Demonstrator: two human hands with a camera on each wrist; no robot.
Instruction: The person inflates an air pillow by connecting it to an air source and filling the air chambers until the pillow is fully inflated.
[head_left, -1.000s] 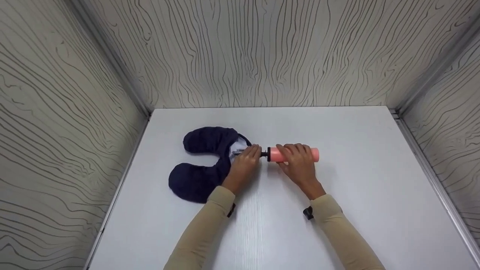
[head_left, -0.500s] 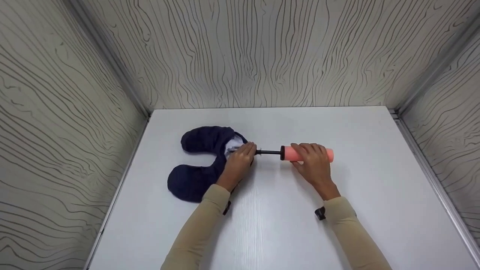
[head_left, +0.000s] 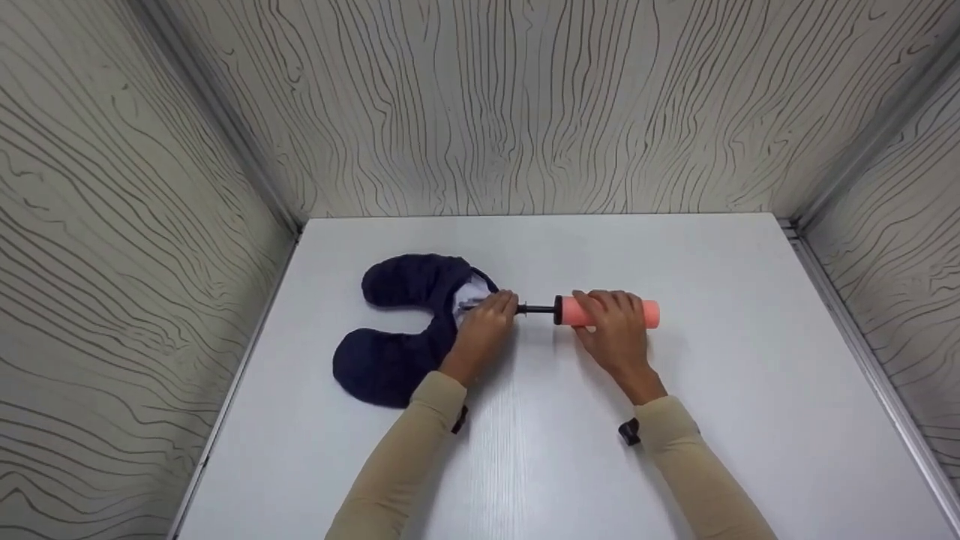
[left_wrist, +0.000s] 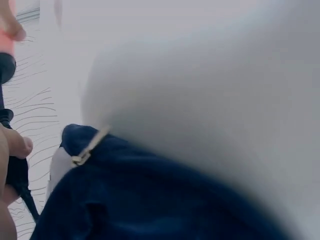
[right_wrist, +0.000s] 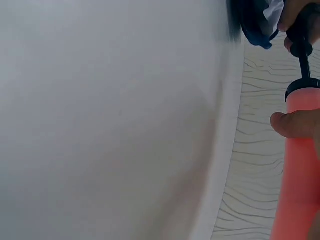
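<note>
A navy U-shaped neck pillow (head_left: 382, 366) lies on the left of the table, its cover parted at the curve so that a pale inner part (head_left: 471, 288) shows. My left hand (head_left: 484, 330) grips the black end of a hand pump over that opening. My right hand (head_left: 619, 337) is wrapped round the pump's coral barrel (right_wrist: 301, 175). Between the hands a stretch of black rod (head_left: 540, 309) is exposed. In the left wrist view a zipper pull (left_wrist: 82, 159) hangs at the edge of the cover, and a thin black nozzle (left_wrist: 29, 204) runs down towards the pillow.
The white table (head_left: 750, 337) is enclosed by wood-grain patterned panels (head_left: 487, 112) at the back and both sides. A metal strip (head_left: 877, 367) runs along its right edge. Each wrist wears a black strap (head_left: 630, 431).
The right hand first drew the coral barrel away to the right, baring more rod, and has since come back slightly left. The left hand and pillow shifted only a little.
</note>
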